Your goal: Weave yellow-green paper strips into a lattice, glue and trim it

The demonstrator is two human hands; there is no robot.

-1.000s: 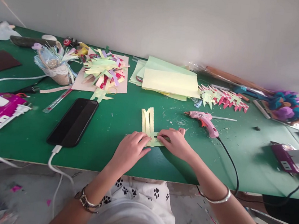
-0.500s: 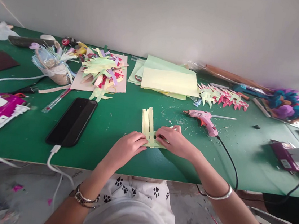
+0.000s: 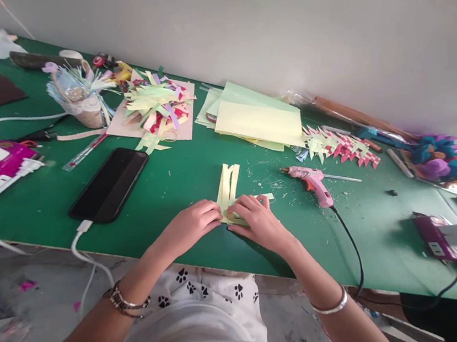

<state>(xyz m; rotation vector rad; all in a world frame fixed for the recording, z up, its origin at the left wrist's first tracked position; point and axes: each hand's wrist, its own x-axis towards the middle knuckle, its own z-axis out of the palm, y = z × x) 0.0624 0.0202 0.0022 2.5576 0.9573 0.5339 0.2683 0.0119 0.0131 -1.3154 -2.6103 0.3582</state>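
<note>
The strips lie on the table at the centre of the frame, slightly below the middle: pale yellow-green lengths crossing at a corner, some pointing up the frame, others running right beneath your fingers. Your left hand has its grip drawn nearly closed, fingertips and thumb on the left edge of that corner. Your right hand comes in from the other side, its grip narrowed on the strips, fingers curled over the top and thumb at the lower edge; your fingers hide part of the crossing.

Right of centre, near your right hand, lies the pink glue gun, nozzle toward the left. Left of centre you have the phone, screen dark, a white cable plugged into its lower end. Above centre are overlapping paper sheets, with a pink-and-white braid just right of them. A heap of cuttings rests on pink card in the upper left, beside the basket.
</note>
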